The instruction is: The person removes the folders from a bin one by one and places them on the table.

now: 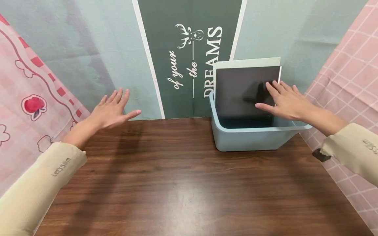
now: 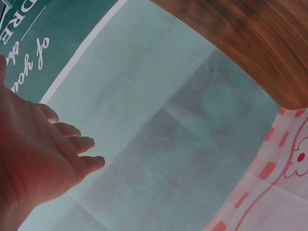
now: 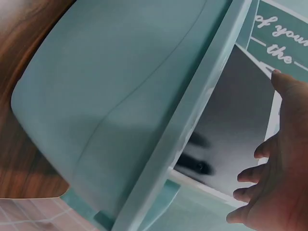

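Left hand [image 1: 109, 113], right hand [image 1: 290, 103]: fingers spread, holding nothing. I judge this the reach at the blue bin [image 1: 248, 141]; next probably calls for pinching the dark panel [image 1: 239, 93].

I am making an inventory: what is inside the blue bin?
A black panel covers most of a pale panel behind it. The bin's front wall hides the bottom.

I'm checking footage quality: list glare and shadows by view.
Head view: glare on the table, a shadow band at its left, shadow or reflection on the black panel beside the right hand; left wrist view: left hand dimly lit; right wrist view: dark finger-like patches on the panel.
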A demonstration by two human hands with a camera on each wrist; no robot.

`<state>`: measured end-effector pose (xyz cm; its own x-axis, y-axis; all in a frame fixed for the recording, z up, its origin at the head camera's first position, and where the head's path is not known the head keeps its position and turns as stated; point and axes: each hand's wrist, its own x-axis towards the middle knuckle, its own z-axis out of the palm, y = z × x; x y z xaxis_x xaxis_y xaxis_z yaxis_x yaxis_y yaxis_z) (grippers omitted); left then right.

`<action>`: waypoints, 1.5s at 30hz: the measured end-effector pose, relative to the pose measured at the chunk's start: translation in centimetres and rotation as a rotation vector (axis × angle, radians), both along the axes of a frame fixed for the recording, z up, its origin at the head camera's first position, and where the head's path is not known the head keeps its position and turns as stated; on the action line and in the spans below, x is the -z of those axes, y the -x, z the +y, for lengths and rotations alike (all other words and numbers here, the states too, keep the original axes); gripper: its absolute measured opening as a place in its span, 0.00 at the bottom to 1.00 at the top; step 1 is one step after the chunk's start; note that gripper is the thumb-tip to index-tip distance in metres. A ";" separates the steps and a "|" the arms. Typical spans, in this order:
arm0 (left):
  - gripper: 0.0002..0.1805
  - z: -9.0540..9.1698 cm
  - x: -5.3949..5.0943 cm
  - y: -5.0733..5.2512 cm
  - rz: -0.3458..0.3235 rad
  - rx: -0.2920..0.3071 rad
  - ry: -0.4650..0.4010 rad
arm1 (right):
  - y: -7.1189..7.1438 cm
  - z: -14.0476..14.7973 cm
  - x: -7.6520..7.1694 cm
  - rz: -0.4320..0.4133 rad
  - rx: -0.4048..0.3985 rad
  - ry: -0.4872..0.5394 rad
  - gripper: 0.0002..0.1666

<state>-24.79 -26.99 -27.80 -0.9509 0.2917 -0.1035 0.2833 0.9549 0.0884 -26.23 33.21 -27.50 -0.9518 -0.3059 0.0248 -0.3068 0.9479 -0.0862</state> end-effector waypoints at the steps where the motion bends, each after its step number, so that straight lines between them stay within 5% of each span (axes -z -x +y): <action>1: 0.59 0.1 0.0 0.0 0.004 0.006 -0.003 | 0.0 0.2 0.1 0.002 0.001 0.003 0.61; 45: 0.55 7.0 2.6 2.1 0.047 0.165 -0.105 | 2.5 8.0 3.7 0.003 -0.020 0.021 0.58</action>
<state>-26.85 -20.03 -30.42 -0.8925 0.4505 -0.0212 0.4411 0.8816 0.1678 -28.73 41.23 -31.20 -0.9452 -0.3245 0.0347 -0.3264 0.9394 -0.1052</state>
